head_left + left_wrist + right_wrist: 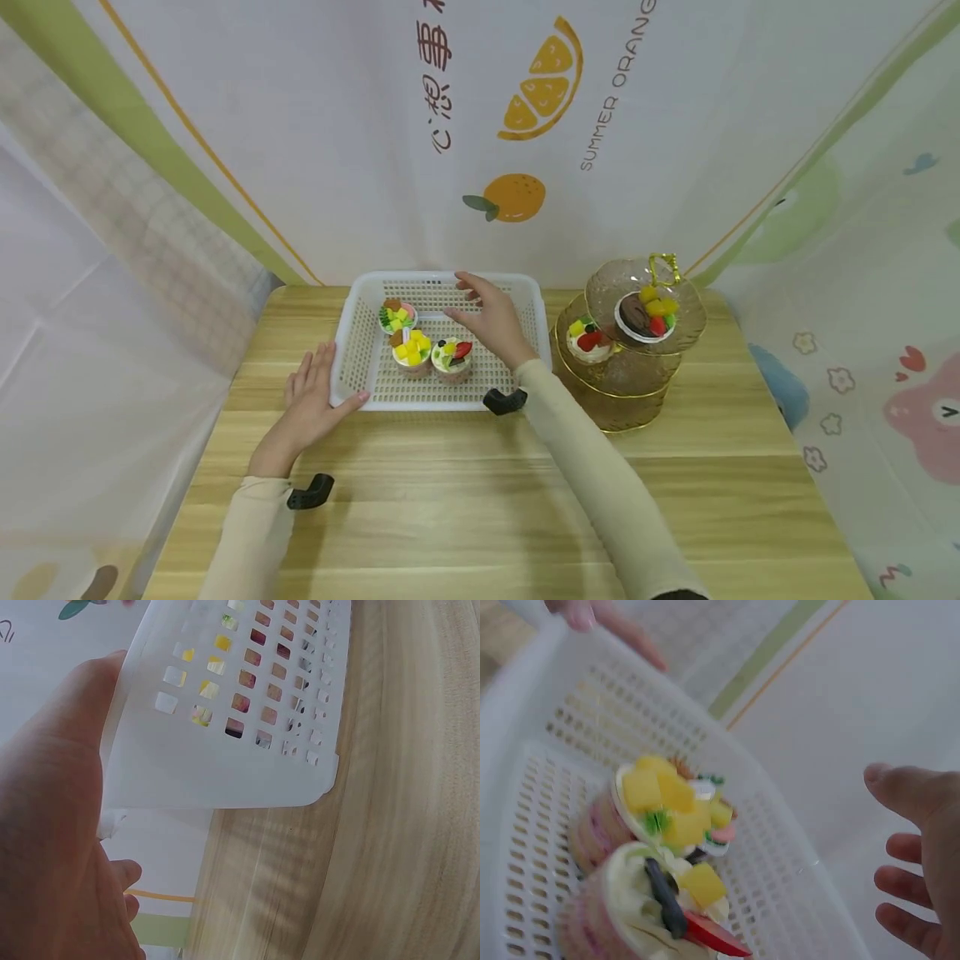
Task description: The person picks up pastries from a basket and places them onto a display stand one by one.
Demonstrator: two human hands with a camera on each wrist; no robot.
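Note:
My left hand (306, 414) rests at the near left corner of a white perforated plastic basket (343, 333). Its thumb touches the rim, and its fingers lie fairly straight along the outside of the wall. Over the right part of the basket hovers my right hand (491, 321), holding nothing, its fingers loosely bent and apart from the thumb. Three fruit-topped cupcakes stand in the basket: one with green pieces (397, 316), one with yellow cubes (412, 348), and one with white cream and a red slice (667, 900).
Right of the basket stands a tiered tray stand (633, 382) with gold rims. A chocolate cupcake (637, 318) sits on its top tier, a strawberry-topped cupcake (588, 343) on a tier below. Printed curtains (360, 167) hang behind the wooden table (435, 500) and at its sides.

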